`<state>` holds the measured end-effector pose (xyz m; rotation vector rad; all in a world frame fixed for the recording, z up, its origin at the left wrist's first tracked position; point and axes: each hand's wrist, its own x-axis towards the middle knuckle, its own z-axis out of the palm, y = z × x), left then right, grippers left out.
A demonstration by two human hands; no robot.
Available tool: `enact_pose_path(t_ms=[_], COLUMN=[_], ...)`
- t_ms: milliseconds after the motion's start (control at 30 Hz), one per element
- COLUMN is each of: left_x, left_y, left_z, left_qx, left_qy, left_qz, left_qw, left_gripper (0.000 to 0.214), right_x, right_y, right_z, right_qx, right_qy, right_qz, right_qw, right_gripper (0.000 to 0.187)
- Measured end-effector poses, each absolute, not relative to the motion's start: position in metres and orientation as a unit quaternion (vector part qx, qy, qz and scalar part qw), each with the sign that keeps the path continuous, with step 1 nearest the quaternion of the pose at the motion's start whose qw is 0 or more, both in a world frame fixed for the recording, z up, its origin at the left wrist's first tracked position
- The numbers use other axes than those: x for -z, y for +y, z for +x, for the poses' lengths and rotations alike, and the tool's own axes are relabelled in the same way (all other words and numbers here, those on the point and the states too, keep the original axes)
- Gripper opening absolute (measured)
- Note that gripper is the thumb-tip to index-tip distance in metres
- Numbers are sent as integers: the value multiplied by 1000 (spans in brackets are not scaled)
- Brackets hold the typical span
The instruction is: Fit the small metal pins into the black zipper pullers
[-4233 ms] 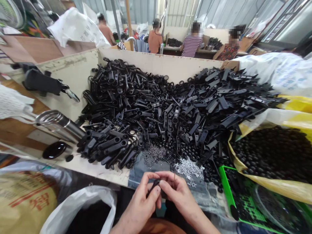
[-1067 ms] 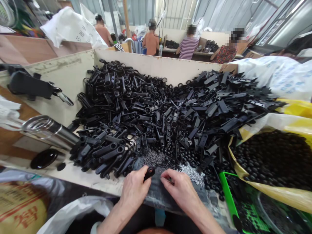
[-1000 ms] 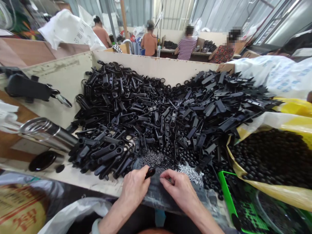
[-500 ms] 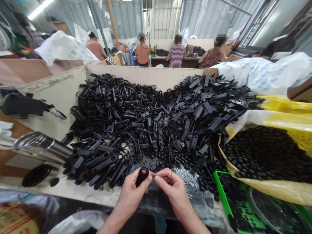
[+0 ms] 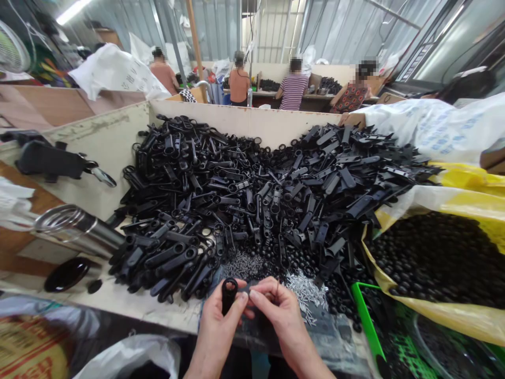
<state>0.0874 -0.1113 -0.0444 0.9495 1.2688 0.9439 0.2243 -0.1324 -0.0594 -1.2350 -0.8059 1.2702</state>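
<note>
At the far left one steel flask [image 5: 79, 229] is lying on its side on the table [image 5: 118, 300], with one black lid [image 5: 65, 273] sitting just beside it. A heap [image 5: 252, 184] of black plastic parts, far too many to count, is spreading across the middle. At the near edge the left hand [image 5: 219, 326] is pinching a single black plastic piece [image 5: 229, 295] between thumb and fingertips, holding it upright with its long axis near vertical and its ring end up. The right hand [image 5: 278, 316] is touching it from the right, fingers curled and pinched tight; whether they are gripping anything small I cannot tell. Just beyond the right hand two patches of tiny metal pins [image 5: 305, 287] are lying. Further right one green tray [image 5: 365, 321] is sitting under one yellow sack [image 5: 469, 195] of black beads.
</note>
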Motion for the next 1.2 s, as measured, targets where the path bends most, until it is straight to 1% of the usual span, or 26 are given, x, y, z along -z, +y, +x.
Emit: enact_pose_path(t_ms=[167,300,367,500,667,867,933,1000,1200], left_x=[52,56,58,59,57,54,55,55,57], left_y=[-115,-118,-120,-122,-123,-124,-125,-125,-128], left_z=[85,87,88,91,93,93,93,93,94], left_qx=[-409,-424,-430,-426,-439,-437,-433,-429,-418], left_qy=[547,563,560,551,547,542,541,541,540], left_qz=[431,414,405,390,375,380,385,388,389], left_qw=[590,576,580,602,607,609,610,610,619], left_gripper=[37,37,36,37,43,43,42,41,41], right_x=[64,61,59,56,60,66,67,68,73], right_y=[-133,-140,-143,-147,-148,-149,-149,-150,-152], right_z=[224,224,224,224,225,223,223,225,236], right_qx=[-459,-404,-386,-371,-391,-518,-543,-541,-477], right_qy=[-410,-460,-479,-489,-454,-335,-314,-321,-411], right_qz=[-563,-568,-567,-570,-582,-550,-539,-540,-563], right_qw=[552,550,547,546,550,564,563,559,535], right_gripper=[30,21,17,16,17,26,27,28,27])
